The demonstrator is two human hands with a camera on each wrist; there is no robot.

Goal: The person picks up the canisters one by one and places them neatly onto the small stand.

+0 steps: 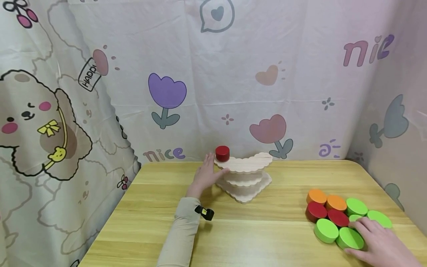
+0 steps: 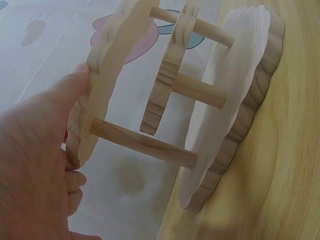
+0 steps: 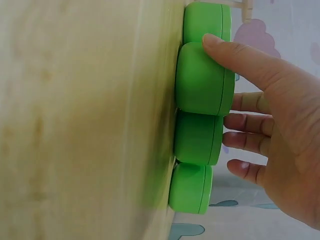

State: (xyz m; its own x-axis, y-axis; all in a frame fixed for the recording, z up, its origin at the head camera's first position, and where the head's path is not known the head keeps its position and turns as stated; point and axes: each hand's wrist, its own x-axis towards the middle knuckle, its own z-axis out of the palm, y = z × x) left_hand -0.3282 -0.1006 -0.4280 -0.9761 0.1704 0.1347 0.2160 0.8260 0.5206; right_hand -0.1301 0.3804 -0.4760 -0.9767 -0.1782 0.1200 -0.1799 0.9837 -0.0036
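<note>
A pale wooden tiered stand (image 1: pixel 248 165) with scalloped boards and round posts rises at the table's back. On its top board's left end sits a red round block (image 1: pixel 222 153). My left hand (image 1: pixel 207 174) grips that board's corner, thumb along its front edge; in the left wrist view the thumb presses the board (image 2: pixel 102 95) and the other fingers are partly hidden. At the right, my right hand (image 1: pixel 381 239) reaches over green round blocks (image 1: pixel 350 239). In the right wrist view its thumb overlaps one green block (image 3: pixel 200 77), while the fingers extend spread beside the tops.
Two orange round blocks (image 1: pixel 317 197) and two red ones (image 1: pixel 316 212) stand grouped with the green ones on the wooden table (image 1: pixel 253 241). Printed curtains (image 1: pixel 213 74) hang behind and at both sides. A black wrist camera (image 1: pixel 205 212) sits on the left sleeve.
</note>
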